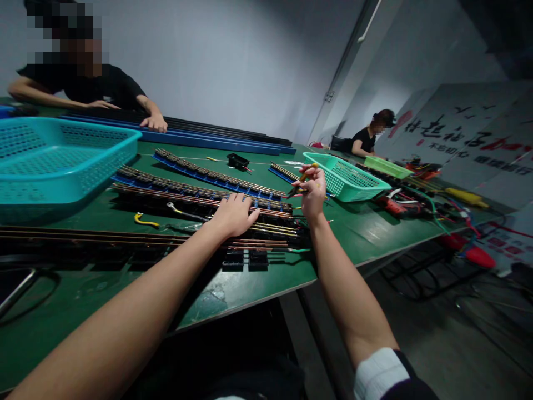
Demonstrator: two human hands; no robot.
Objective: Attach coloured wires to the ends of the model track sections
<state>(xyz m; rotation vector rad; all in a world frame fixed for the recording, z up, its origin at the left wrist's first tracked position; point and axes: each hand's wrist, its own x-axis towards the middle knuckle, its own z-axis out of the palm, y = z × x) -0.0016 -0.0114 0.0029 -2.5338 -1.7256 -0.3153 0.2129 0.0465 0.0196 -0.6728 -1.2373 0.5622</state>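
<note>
Copper-barred rails point(195, 195): laid side by side on green bench point(358, 236) at 12 o'clock from the wearer, running 9 to 3. Judged long, thin and whippy, and likely to sag or twist if lifted by one end. Best gripped with both hands well apart, on the black and blue plastic backing rather than the bare copper. Copper bars smooth, bright, narrow; backing segmented, some lengths gently curved. Black plastic clips point(245, 260) at 6 o'clock of the rails.

Left hand point(235, 215) palm down on the rails, fingers flat and slightly spread, grasping nothing. Right hand point(313, 194) raised at 3 o'clock of the left, thumb and fingers pinching small yellow-handled tool point(303, 179); kind of tool not discernible.

Perforated teal basket point(25, 186) at 9 o'clock, green basket point(353, 190) at 2 o'clock. Co-worker's hand point(155, 122) at 11 o'clock, resting on long blue channels point(216, 141).
</note>
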